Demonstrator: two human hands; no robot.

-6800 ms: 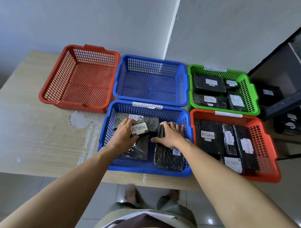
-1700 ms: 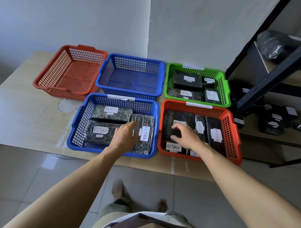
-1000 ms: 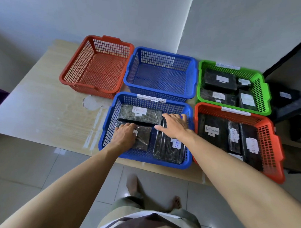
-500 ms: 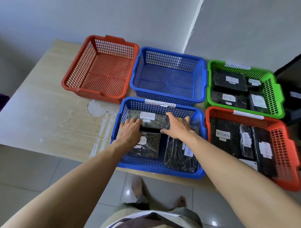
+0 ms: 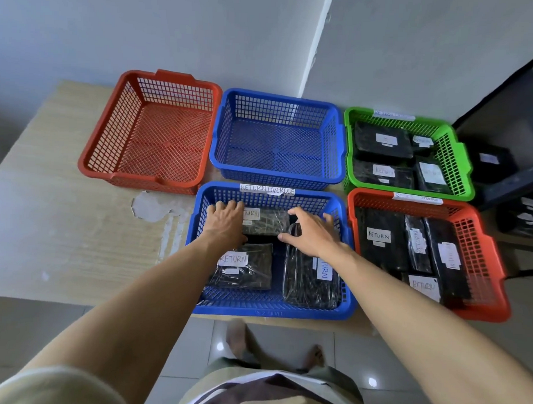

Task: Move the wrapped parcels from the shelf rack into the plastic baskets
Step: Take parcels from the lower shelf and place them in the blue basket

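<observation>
The near blue basket (image 5: 270,311), labelled "RETURN OVERDUE", holds three black wrapped parcels. My left hand (image 5: 225,223) lies flat on the left end of the far parcel (image 5: 267,223), fingers reaching toward the basket's far wall. My right hand (image 5: 314,233) spans that parcel's right end between thumb and fingers, and partly covers the top of the upright right parcel (image 5: 310,286). A parcel marked "RETURN" (image 5: 246,270) lies at the near left, untouched.
The red basket (image 5: 495,264) and the green basket (image 5: 460,154) on the right hold several parcels. The far red basket (image 5: 158,137) and the far blue basket (image 5: 279,142) hold nothing. The dark shelf rack (image 5: 513,183) with more parcels (image 5: 490,159) stands at the right, beside the wooden table (image 5: 62,225).
My right hand came over from the red basket into the near blue one. Both hands then slid from the near parcels up to the ends of the far parcel.
</observation>
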